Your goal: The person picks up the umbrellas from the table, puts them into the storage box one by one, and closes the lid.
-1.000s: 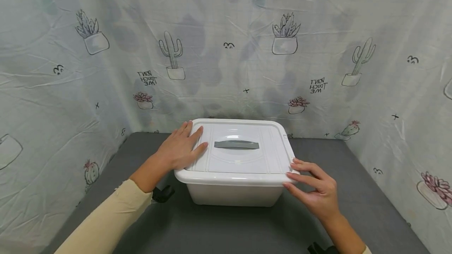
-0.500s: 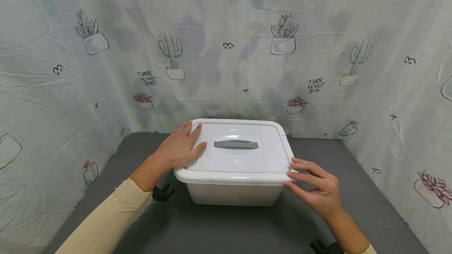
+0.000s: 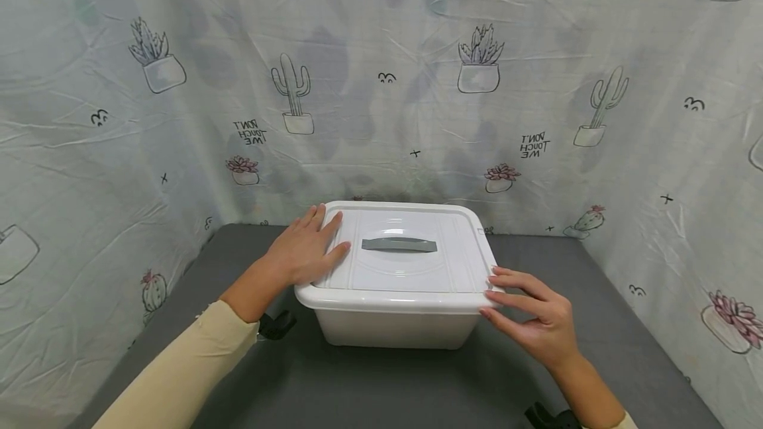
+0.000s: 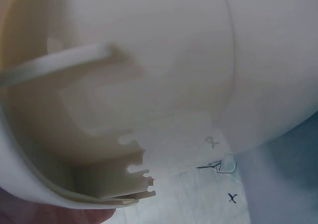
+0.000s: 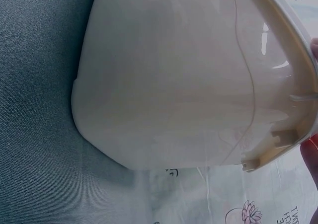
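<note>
A white plastic storage box [image 3: 396, 330] stands on the grey surface, its white lid [image 3: 411, 273] on top. A grey handle [image 3: 399, 244] lies across the lid's middle. My left hand [image 3: 301, 250] rests on the lid's left side, fingers spread and straight. At the front right corner, my right hand [image 3: 530, 320] touches the rim with its fingertips, the thumb lower at the rim's edge. The left wrist view shows the box wall [image 4: 174, 60] from below the rim, very close. In the right wrist view, the box side [image 5: 164, 85] fills the middle. The box's inside is hidden.
Grey cloth [image 3: 393, 389] covers the surface under the box. A pale curtain [image 3: 381, 111] printed with potted cacti hangs behind it and on both sides, close to the box's back edge.
Both hands keep their places on the lid, and the box stays put. The right hand shifts very slightly; the view itself shifts a little.
</note>
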The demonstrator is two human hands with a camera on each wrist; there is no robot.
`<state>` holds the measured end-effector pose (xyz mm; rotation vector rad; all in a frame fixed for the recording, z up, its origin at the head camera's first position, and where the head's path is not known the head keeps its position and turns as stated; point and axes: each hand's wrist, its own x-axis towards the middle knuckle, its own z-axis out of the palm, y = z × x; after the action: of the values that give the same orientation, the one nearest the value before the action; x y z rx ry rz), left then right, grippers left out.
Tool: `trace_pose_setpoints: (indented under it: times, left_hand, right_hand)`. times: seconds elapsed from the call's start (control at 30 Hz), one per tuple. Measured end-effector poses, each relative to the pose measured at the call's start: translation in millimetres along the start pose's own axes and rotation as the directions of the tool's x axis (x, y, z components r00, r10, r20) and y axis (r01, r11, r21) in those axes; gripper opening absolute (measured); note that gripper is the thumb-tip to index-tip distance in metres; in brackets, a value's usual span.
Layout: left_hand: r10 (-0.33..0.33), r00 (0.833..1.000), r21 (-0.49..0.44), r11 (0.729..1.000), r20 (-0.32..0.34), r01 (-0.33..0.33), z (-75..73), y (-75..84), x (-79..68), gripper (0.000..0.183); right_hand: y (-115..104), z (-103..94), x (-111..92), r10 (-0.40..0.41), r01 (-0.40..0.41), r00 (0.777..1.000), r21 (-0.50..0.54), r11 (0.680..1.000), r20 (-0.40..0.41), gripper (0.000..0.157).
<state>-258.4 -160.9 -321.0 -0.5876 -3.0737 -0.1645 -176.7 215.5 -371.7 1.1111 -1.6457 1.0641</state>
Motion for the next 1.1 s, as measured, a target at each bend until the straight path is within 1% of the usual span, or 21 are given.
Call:
trace_pose_setpoints:
  times: [0.27,0.43,0.6,0.8,0.97,1.03,1.1]
  left_hand:
    - [-0.011,0.999,0.031,0.999,0.032,0.010,-0.8,0.8,1.2,0.073]
    - [-0.012,0.999,0.044,0.999,0.036,0.010,-0.6,0.1,0.9,0.074]
    - [-0.010,1.000,0.040,0.999,0.029,0.009,-1.6,1.0,0.0,0.076]
    - [-0.011,0.999,0.047,0.999,0.037,0.009,-4.0,2.8,1.6,0.077]
    - [-0.021,0.999,0.027,0.999,0.046,0.020,-4.9,1.5,2.8,0.076]
    - [-0.027,0.999,0.018,0.999,0.040,0.026,-4.6,-1.1,2.6,0.076]
    - [-0.033,0.999,0.009,0.999,0.024,0.032,-3.8,-5.5,2.0,0.076]
  right_hand:
    - [0,-0.1,0,0.005,-0.005,1.000,-0.007,1.000,0.002,0.025]
    - [0,-0.7,0,0.014,-0.014,1.000,-0.003,1.000,0.009,0.025]
    - [0,-1.6,0,0.012,-0.012,1.000,0.004,1.000,0.016,0.025]
    - [1,-3.7,3,0.001,-0.002,1.000,0.019,1.000,0.023,0.024]
    - [4,-6.0,8,-0.014,0.013,1.000,0.037,0.999,0.025,0.021]
    - [5,-7.9,12,0.000,-0.001,1.000,0.028,1.000,0.026,0.020]
    - [5,-11.5,17,0.030,-0.030,0.999,-0.004,1.000,0.030,0.019]
